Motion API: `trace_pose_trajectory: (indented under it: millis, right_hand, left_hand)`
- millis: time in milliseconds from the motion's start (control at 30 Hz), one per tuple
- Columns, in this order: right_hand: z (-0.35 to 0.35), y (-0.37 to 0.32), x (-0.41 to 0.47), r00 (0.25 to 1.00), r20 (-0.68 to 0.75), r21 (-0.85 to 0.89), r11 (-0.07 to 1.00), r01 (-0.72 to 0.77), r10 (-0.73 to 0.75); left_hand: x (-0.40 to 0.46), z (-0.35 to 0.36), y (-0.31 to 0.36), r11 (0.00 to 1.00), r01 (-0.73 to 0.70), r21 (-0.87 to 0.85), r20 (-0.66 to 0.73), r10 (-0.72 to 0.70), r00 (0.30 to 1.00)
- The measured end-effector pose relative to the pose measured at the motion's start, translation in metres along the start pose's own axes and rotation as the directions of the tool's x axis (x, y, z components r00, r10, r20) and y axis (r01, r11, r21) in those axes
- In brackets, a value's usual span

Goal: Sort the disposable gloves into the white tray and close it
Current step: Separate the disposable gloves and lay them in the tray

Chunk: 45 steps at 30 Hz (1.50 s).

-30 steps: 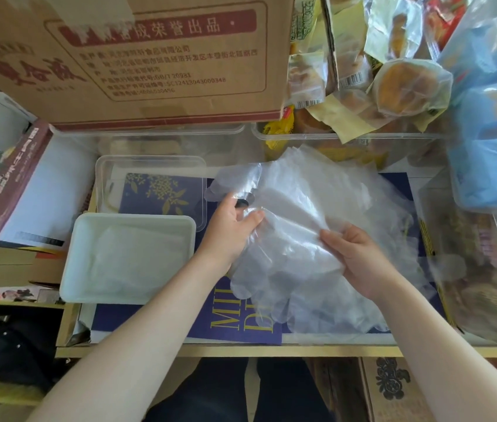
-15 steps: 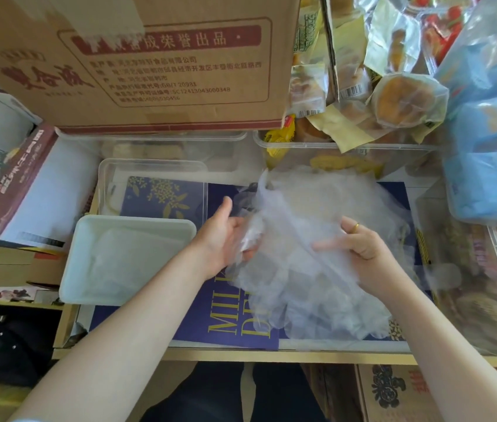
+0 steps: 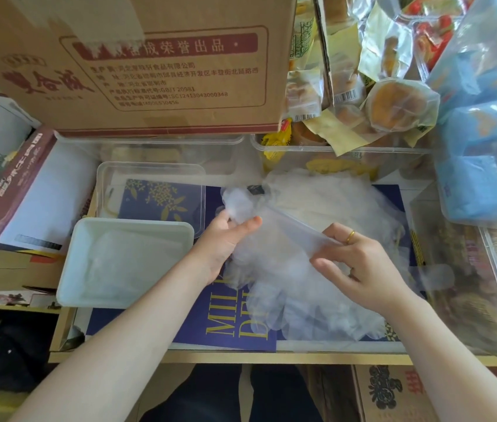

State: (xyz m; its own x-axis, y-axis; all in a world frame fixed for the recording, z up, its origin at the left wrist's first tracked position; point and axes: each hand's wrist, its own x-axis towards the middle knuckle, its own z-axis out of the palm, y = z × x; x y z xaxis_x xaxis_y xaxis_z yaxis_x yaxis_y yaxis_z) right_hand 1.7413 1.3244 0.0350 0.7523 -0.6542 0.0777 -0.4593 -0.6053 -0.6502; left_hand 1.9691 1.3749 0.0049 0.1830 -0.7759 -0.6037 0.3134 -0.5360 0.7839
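Hard to make out: the disposable gloves [image 3: 311,287] are a hazy, see-through heap, so single gloves cannot be counted; the heap veils part of the blue printed sheet [image 3: 232,327] and its gold lettering.
Cut off: the cardboard box [image 3: 137,65] at 12 o'clock runs out of the top edge; the blue packets [image 3: 481,166] at 2 o'clock run off the right edge.
White tray: the white tray [image 3: 70,269] sits at 9 o'clock of the heap, uncovered, with a flat pale layer of film inside, too faint to say how many pieces.
Clear lid: a clear lid [image 3: 149,175] lies just beyond the tray at 11 o'clock, touching its far rim, the blue sheet showing through it.
Clear bins: a clear bin [image 3: 344,153] at 1 o'clock holds wrapped buns and yellow packets; another clear bin [image 3: 484,287] at 3 o'clock holds blurred packaged goods.
Left hand: the left hand [image 3: 225,239] pinches one end of a glove between thumb and fingers.
Right hand: the right hand [image 3: 360,263], with a gold ring, pinches the other end, the film drawn taut between both hands above the heap.
Counter: the heap rests at centre on the counter [image 3: 241,357].
Change: half a second ago the glove hung loosely bunched; now it is pulled into a straight band, and the hands sit further apart.
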Motion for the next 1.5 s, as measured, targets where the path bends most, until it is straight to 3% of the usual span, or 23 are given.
trace_pose_trajectory:
  millis: [133,233,300,400,533,633,700,767,900,967,1067,1167,1200,1233,1300,1333,1367,1400,1500]
  right_hand:
    - [0.01,0.003,-0.001,0.986,-0.154,0.098,0.994,-0.047,0.062]
    - [0.016,0.004,-0.001,0.961,-0.201,0.274,0.953,-0.132,0.191]
    - [0.019,0.003,-0.001,0.928,-0.163,0.48,0.849,-0.223,0.336]
    - [0.021,0.001,0.001,0.887,-0.101,0.704,0.662,-0.256,0.451]
    - [0.025,0.002,0.003,0.839,-0.07,0.827,0.502,-0.254,0.54]
    - [0.032,0.0,0.001,0.788,-0.031,0.838,0.446,-0.315,0.615]
    - [0.042,-0.002,-0.004,0.763,0.029,0.819,0.423,-0.388,0.645]
    - [0.052,0.0,-0.011,0.755,0.061,0.781,0.44,-0.444,0.653]
    - [0.051,0.005,-0.002,0.836,-0.006,0.445,0.751,-0.488,0.548]
    - [0.046,0.001,0.015,0.854,0.019,0.464,0.752,-0.468,0.52]
    - [0.044,-0.004,0.038,0.868,0.072,0.625,0.656,-0.424,0.492]
    - [0.047,-0.008,0.048,0.86,0.047,0.634,0.65,-0.419,0.508]
    - [0.048,-0.009,0.049,0.856,0.028,0.604,0.673,-0.426,0.516]
    - [0.049,-0.009,0.05,0.853,0.008,0.57,0.698,-0.433,0.522]
    - [0.05,-0.01,0.051,0.847,-0.041,0.492,0.749,-0.445,0.53]
    - [0.051,-0.011,0.051,0.847,-0.065,0.445,0.775,-0.449,0.527]
    - [0.053,-0.013,0.051,0.851,-0.083,0.403,0.799,-0.447,0.518]
    - [0.053,-0.017,0.052,0.859,-0.091,0.37,0.818,-0.441,0.504]
    - [0.055,-0.027,0.053,0.893,-0.082,0.307,0.864,-0.4,0.443]
  left_hand:
    - [0.01,0.002,-0.001,0.991,-0.083,-0.101,-0.202,0.061,0.977]
    - [0.015,0.002,0.002,0.957,-0.062,-0.284,-0.214,0.0,0.977]
    - [0.016,0.0,0.001,0.957,-0.02,-0.289,-0.199,-0.04,0.979]
    - [0.01,-0.003,-0.002,0.95,0.09,-0.299,0.044,-0.081,0.996]
    - [-0.001,-0.006,-0.003,0.953,0.142,-0.266,0.335,-0.046,0.941]
    - [-0.007,0.002,-0.001,0.969,0.052,-0.24,0.182,-0.008,0.983]
    - [-0.006,0.003,-0.001,0.99,-0.078,-0.116,0.048,0.084,0.995]
    - [-0.002,0.0,-0.003,0.974,-0.197,0.116,-0.018,0.2,0.98]
    - [-0.004,-0.003,0.002,0.854,-0.297,0.427,0.11,0.277,0.954]
    - [-0.007,-0.002,0.007,0.809,-0.312,0.497,0.151,0.274,0.95]
    - [-0.007,-0.003,0.008,0.797,-0.331,0.506,0.139,0.304,0.943]
    - [-0.008,-0.004,0.006,0.812,-0.343,0.473,-0.003,0.391,0.92]
    - [-0.01,-0.006,0.004,0.753,-0.4,0.522,-0.057,0.499,0.865]
    - [-0.01,-0.009,0.003,0.608,-0.48,0.632,-0.051,0.651,0.757]
    - [-0.01,-0.016,-0.001,0.17,-0.547,0.82,0.167,0.842,0.512]
    - [-0.01,-0.017,-0.006,0.013,-0.552,0.834,0.289,0.842,0.456]
    - [-0.01,-0.016,-0.01,-0.053,-0.564,0.824,0.362,0.816,0.451]
    - [-0.01,-0.014,-0.014,-0.044,-0.581,0.812,0.39,0.782,0.487]
    - [-0.009,-0.01,-0.022,0.11,-0.603,0.79,0.365,0.705,0.607]
